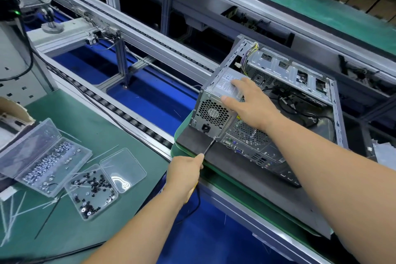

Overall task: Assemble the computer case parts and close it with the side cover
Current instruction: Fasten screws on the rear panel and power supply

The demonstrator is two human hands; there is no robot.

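The left hand [186, 168] curls round the handle of a screwdriver [209, 146], whose thin shaft runs up and to the right from the fist until its tip meets the lower rear corner of the power supply [216, 105], just under the black mains socket. A little yellow of the handle shows below the fist, and a dark cable hangs down from there. Up and to the right of that grip, the right hand [249, 103] lies flat with straight fingers on the labelled top face of the power supply, the thumb reaching over its rear edge above the honeycomb fan grille; it presses on the unit and holds nothing. The power supply sits in the near corner of the open computer case [304, 96], which lies on its side on a dark pallet [246, 180] with its rear panel of ports facing the person; inside, coloured wires, black cables and the metal drive cage are in view. To the left of the screwdriver hand, on the green mat [102, 133], stand open clear plastic boxes: one with silver screws [46, 165] and, nearer the hand, one with black screws [92, 188]. White cable ties [15, 212] lie scattered at the far left.
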